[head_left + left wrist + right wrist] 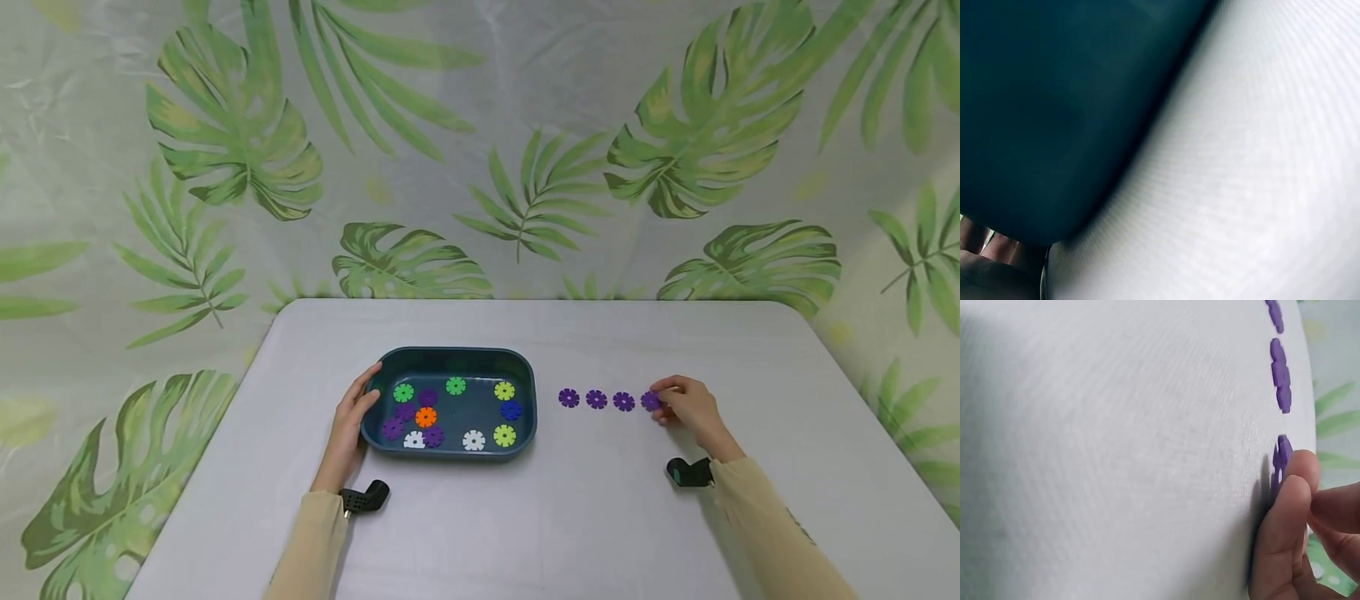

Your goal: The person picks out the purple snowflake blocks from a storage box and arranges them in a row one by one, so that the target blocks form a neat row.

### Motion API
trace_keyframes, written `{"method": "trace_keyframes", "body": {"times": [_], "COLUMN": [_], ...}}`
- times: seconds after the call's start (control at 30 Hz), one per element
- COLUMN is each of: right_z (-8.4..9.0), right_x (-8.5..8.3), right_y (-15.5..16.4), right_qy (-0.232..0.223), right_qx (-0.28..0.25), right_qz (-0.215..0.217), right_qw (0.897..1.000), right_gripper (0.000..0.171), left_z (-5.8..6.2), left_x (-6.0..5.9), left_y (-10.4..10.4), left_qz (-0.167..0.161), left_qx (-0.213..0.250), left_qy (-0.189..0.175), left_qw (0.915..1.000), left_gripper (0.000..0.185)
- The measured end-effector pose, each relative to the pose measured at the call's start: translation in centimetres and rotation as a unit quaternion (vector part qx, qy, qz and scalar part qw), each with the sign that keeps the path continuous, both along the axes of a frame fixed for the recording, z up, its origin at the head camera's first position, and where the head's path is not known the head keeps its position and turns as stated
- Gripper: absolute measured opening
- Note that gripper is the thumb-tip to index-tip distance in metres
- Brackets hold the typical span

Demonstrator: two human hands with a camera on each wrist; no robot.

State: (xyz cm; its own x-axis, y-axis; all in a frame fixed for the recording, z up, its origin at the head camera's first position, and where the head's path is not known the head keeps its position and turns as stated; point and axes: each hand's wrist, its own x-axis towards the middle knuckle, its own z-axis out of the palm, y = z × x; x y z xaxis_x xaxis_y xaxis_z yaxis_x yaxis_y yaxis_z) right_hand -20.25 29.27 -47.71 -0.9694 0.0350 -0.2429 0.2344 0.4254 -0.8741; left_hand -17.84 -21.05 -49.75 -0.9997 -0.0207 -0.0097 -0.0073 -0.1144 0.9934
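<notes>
White table; right fingers pinch purple disc; sleeve marking unreadable.

The right hand partly covers the end purple disc. The near rim of the tray hides a white disc's lower edge. The left wrist view blurs the tray, cropping it and the left hand. Sleeves run off the head view's bottom.
</notes>
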Motion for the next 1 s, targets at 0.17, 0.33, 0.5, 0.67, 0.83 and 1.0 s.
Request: {"method": "trace_keyframes", "body": {"times": [0.17, 0.33, 0.5, 0.67, 0.83, 1.0], "right_z": [0.4, 2.0, 4.1, 5.3, 5.5, 4.2], "right_x": [0.0, -0.1, -0.1, 0.2, 1.0, 1.5], "right_y": [-0.7, -2.9, -7.0, -12.4, -18.2, -23.1], "right_qy": [0.014, 0.043, 0.073, 0.059, 0.039, 0.001], "right_qx": [0.043, 0.013, -0.065, -0.119, -0.144, -0.148], "right_qz": [-0.004, 0.008, 0.063, 0.124, 0.206, 0.276], "right_qw": [0.999, 0.999, 0.993, 0.983, 0.967, 0.950], "right_gripper": [0.029, 0.030, 0.031, 0.031, 0.028, 0.028], "left_z": [1.2, 2.2, 2.3, 1.5, -0.1, -0.3], "left_x": [0.6, 1.0, 1.0, 0.6, -0.1, -0.1], "left_y": [0.2, 0.5, 0.6, 0.4, 0.0, 0.0], "left_qz": [-0.002, -0.001, 0.000, 0.000, 0.008, 0.012], "left_qx": [-0.003, -0.009, -0.006, -0.009, -0.019, -0.022], "left_qy": [-0.007, -0.011, -0.012, -0.002, 0.009, 0.013], "left_qw": [1.0000, 0.9999, 0.9999, 1.0000, 0.9997, 0.9996], "left_gripper": [0.045, 0.046, 0.046, 0.045, 0.043, 0.043]}}
